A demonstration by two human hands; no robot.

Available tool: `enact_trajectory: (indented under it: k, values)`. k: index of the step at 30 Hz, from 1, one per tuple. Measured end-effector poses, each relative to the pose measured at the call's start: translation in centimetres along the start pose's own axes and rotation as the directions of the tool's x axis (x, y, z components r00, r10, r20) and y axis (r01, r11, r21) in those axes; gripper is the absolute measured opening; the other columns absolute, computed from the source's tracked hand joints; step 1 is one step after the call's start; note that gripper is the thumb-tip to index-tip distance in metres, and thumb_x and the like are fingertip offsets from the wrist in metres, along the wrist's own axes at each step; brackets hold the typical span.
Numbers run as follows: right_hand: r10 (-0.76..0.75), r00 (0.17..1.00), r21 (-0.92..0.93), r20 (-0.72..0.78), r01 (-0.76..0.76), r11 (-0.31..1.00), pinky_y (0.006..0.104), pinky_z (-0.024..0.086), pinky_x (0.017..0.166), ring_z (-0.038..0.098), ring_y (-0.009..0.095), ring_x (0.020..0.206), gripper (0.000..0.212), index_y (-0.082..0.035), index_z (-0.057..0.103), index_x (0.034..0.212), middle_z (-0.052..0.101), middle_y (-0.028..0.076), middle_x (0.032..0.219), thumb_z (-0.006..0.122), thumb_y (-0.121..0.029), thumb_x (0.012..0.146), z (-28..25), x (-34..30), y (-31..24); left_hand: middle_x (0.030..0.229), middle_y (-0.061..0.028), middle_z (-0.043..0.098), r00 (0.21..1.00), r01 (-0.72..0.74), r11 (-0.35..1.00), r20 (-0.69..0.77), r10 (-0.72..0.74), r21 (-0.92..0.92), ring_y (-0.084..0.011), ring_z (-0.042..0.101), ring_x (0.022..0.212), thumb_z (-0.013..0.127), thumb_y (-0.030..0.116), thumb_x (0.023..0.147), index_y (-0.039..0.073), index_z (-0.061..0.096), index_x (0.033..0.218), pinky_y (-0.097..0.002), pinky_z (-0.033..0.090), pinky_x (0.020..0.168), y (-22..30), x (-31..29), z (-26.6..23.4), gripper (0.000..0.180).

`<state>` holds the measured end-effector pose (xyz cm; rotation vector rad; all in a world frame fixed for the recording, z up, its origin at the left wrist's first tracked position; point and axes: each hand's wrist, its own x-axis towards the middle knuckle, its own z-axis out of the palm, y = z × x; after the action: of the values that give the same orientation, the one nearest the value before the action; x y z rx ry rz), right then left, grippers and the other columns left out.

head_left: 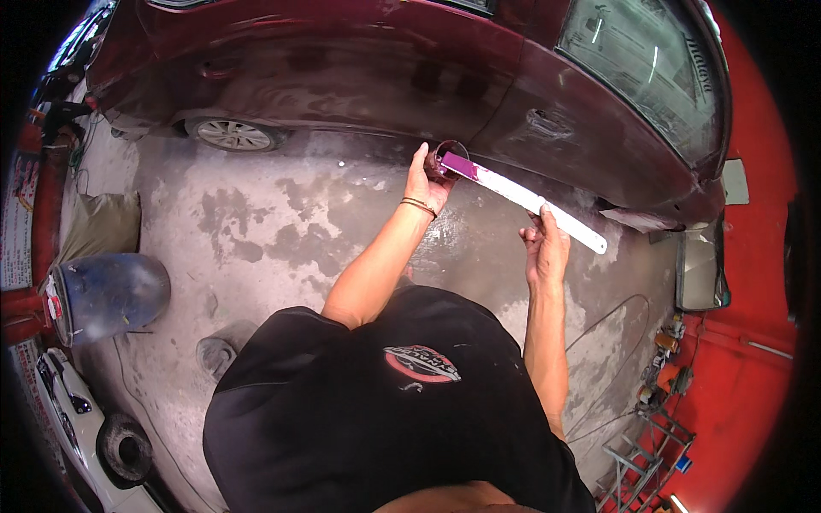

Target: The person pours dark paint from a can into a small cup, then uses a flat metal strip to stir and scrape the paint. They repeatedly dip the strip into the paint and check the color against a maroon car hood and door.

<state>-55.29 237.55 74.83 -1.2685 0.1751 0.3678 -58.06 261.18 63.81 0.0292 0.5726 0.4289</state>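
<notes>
My left hand (421,184) is wrapped round a small, clear-looking cup (463,146) smeared with dark red, held in front of the car's side. A long white paint stirring stick (509,190) slants from the cup's mouth down to the right. Purple-maroon paint coats its far end, which is at the cup. Near the stick's other end, the fingers of my right hand (547,246) pinch it. How much paint the cup holds cannot be made out. Beyond both hands stands a dark red car (342,85) with dull, sanded-looking panels.
A blue drum (115,295) and a tan sack (101,224) stand at the left. Lower left are a white car part (73,393) and a tyre (126,446). On the right, a metal stepladder (646,462) and hoses (611,316) lie near the red wall (753,376).
</notes>
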Motion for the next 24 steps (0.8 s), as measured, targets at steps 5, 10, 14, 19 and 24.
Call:
enact_trajectory:
  k: [5, 10, 14, 19, 24]
  values:
    - [0.008, 1.0, 0.04, -0.009, -0.008, 0.999, 0.0323, 0.052, 0.068, 0.055, 0.01, 0.065, 0.022, -0.004, 0.067, 0.109, 0.069, 0.007, 0.094, 0.072, -0.023, 0.099, -0.7, 0.1, 0.6, 0.118, -0.0137, 0.069, 0.999, 0.043, 0.997, -0.01, -0.044, -0.06, -0.0286, 0.065, 0.114, 0.074, 0.036, 0.093, 0.005, 0.065, 0.115, -0.0477, 0.054, 0.104, -0.1, -0.1, -0.2, 0.039]
    - [0.05, 0.998, 0.059, -0.027, -0.048, 0.997, 0.0319, 0.051, 0.069, 0.054, 0.011, 0.068, 0.023, -0.002, 0.065, 0.115, 0.068, 0.008, 0.099, 0.069, -0.02, 0.1, -0.6, -0.3, 0.6, 0.119, -0.0141, 0.068, 0.999, 0.046, 0.998, -0.016, -0.046, -0.044, -0.0297, 0.064, 0.115, 0.073, 0.037, 0.095, 0.004, 0.064, 0.115, -0.0481, 0.054, 0.104, 0.0, -0.4, -0.3, 0.039]
    - [0.039, 0.999, 0.041, -0.019, -0.039, 0.998, 0.0334, 0.051, 0.07, 0.052, 0.011, 0.067, 0.023, -0.001, 0.065, 0.116, 0.067, 0.006, 0.098, 0.069, -0.018, 0.1, -0.2, -0.4, 0.3, 0.12, -0.0146, 0.068, 1.0, 0.03, 0.999, -0.001, -0.03, -0.043, -0.0299, 0.064, 0.115, 0.071, 0.037, 0.096, 0.004, 0.064, 0.116, -0.0479, 0.054, 0.104, 0.0, -0.3, -0.5, 0.039]
    - [0.0, 1.0, 0.028, -0.017, 0.0, 1.0, 0.0354, 0.052, 0.07, 0.051, 0.011, 0.062, 0.023, -0.001, 0.065, 0.116, 0.062, 0.002, 0.091, 0.069, -0.017, 0.1, -0.8, 0.0, 1.0, 0.117, -0.0139, 0.069, 0.994, 0.051, 0.998, 0.094, -0.048, -0.029, -0.029, 0.064, 0.115, 0.068, 0.039, 0.098, 0.004, 0.065, 0.117, -0.0471, 0.054, 0.103, 0.1, -0.9, -0.8, 0.041]
    - [-0.106, 0.994, -0.28, 0.01, 0.104, 0.954, 0.0284, 0.047, 0.061, 0.053, 0.009, 0.061, 0.027, 0.0, 0.072, 0.114, 0.065, 0.001, 0.085, 0.071, -0.022, 0.099, 0.0, -0.5, 0.9, 0.116, -0.0149, 0.068, 0.993, 0.1, 0.994, 0.063, -0.102, 0.047, -0.0322, 0.064, 0.114, 0.065, 0.041, 0.1, 0.003, 0.066, 0.116, -0.0469, 0.056, 0.102, 0.1, -2.3, -2.1, 0.041]
